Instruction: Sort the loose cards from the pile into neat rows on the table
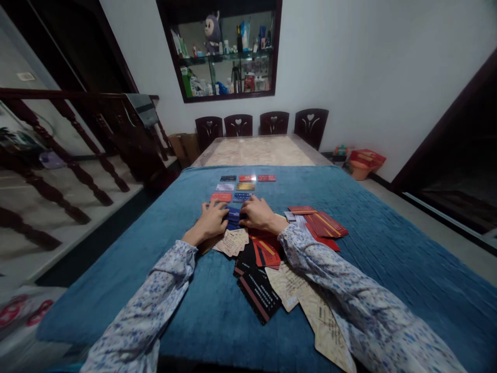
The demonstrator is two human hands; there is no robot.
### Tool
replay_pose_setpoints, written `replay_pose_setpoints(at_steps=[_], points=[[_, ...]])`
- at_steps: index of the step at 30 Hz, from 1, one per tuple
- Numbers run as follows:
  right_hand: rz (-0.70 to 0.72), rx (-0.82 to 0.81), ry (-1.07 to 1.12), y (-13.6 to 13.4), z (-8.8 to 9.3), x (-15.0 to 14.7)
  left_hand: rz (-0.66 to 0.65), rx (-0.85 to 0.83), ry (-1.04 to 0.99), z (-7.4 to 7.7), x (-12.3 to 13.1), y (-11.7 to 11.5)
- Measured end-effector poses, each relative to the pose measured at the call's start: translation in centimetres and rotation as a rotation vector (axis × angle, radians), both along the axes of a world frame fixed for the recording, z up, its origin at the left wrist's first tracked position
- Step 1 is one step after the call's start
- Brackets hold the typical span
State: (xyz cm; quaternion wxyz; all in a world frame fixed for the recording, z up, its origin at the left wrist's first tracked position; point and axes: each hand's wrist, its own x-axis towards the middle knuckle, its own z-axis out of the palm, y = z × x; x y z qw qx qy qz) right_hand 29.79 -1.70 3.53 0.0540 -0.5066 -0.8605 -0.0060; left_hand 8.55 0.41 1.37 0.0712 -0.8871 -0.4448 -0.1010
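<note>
My left hand and my right hand rest side by side on a blue cloth, fingers curled around a blue card held between them. Beyond the hands, several cards lie in neat rows: dark, red, pale, gold and blue ones. Under and behind my wrists spreads a loose heap of cards, beige, black and red. A fan of red cards lies to the right of my right wrist.
The blue cloth covers the near part of a long table with a marble-look top. Several dark chairs stand at its far end. A wooden stair railing runs at the left. A red basket sits on the floor at right.
</note>
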Motion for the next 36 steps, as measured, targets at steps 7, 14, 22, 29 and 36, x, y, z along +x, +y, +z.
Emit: replay_pose_setpoints(at_steps=[7,14,22,29,36], points=[[0.01,-0.006,-0.026,-0.3,0.6,0.0,-0.063,-0.016,-0.022,0.5,0.0,-0.1],[0.028,0.012,-0.031,-0.4,0.7,0.1,-0.194,-0.011,-0.012,0.6,-0.5,0.2],[0.046,0.02,-0.029,-0.6,1.2,0.3,-0.255,0.026,-0.017,1.2,-0.7,-0.1],[0.061,0.054,0.012,-0.5,1.5,0.5,-0.269,0.046,-0.021,1.6,-1.0,-0.1],[0.097,0.092,0.081,0.4,0.8,0.9,-0.212,0.064,-0.061,1.1,-1.1,0.2]])
